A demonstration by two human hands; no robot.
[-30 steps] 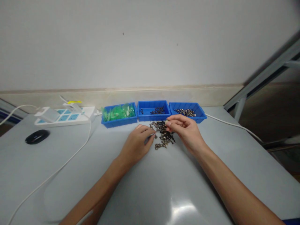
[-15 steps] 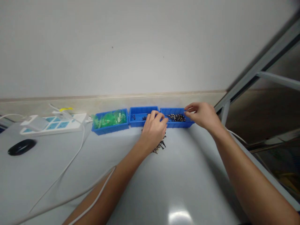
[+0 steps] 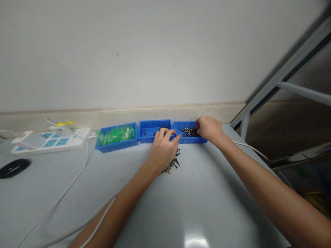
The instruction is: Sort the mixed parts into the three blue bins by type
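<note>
Three small blue bins stand in a row at the back of the grey table (image 3: 207,193). The left bin (image 3: 115,146) holds green plastic parts, the middle bin (image 3: 148,124) a few dark screws, the right bin (image 3: 192,140) silvery screws. My left hand (image 3: 162,151) rests with fingers curled over the front rim of the middle bin. It covers most of a loose pile of dark screws (image 3: 172,164) on the table. My right hand (image 3: 208,129) reaches into the right bin, fingers bent down among the screws; what they hold is hidden.
A white power strip (image 3: 49,141) with blue sockets lies at the back left, its white cable (image 3: 69,186) running toward me. A black round object (image 3: 11,167) sits at the far left. Another white cable (image 3: 248,146) leaves at the right. A grey metal frame (image 3: 284,75) rises on the right.
Both hands have left the loose screw pile and gone back to the bins: the left to the middle bin's rim, the right into the right bin. The view has shifted right.
</note>
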